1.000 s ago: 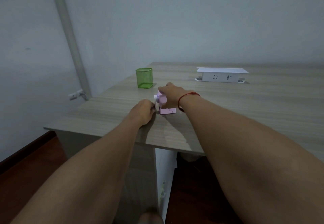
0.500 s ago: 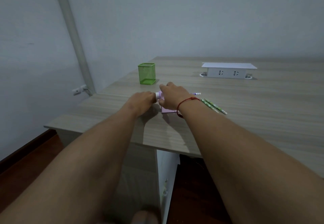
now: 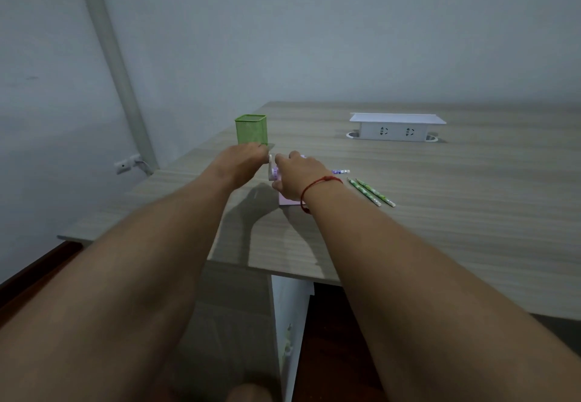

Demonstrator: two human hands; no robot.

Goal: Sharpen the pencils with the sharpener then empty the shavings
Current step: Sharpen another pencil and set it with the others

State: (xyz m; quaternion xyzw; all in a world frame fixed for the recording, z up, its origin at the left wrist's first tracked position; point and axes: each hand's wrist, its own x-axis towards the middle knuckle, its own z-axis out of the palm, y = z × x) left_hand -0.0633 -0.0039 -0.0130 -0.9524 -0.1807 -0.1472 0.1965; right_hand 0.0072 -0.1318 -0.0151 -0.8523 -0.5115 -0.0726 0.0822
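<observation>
Desk (image 3: 440,219): sharpener (image 3: 286,201) under right hand (image 3: 298,175)

The hands, left (image 3: 243,162) and right (image 3: 297,177), hide most of the sharpener (image 3: 287,202).

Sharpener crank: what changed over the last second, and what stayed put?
The left hand, gripping the crank, swung it from low beside the sharpener up toward its top. The right hand stayed clamped on the sharpener; the purple pencil stays inserted, green pencils and mesh pen holder unmoved.
</observation>
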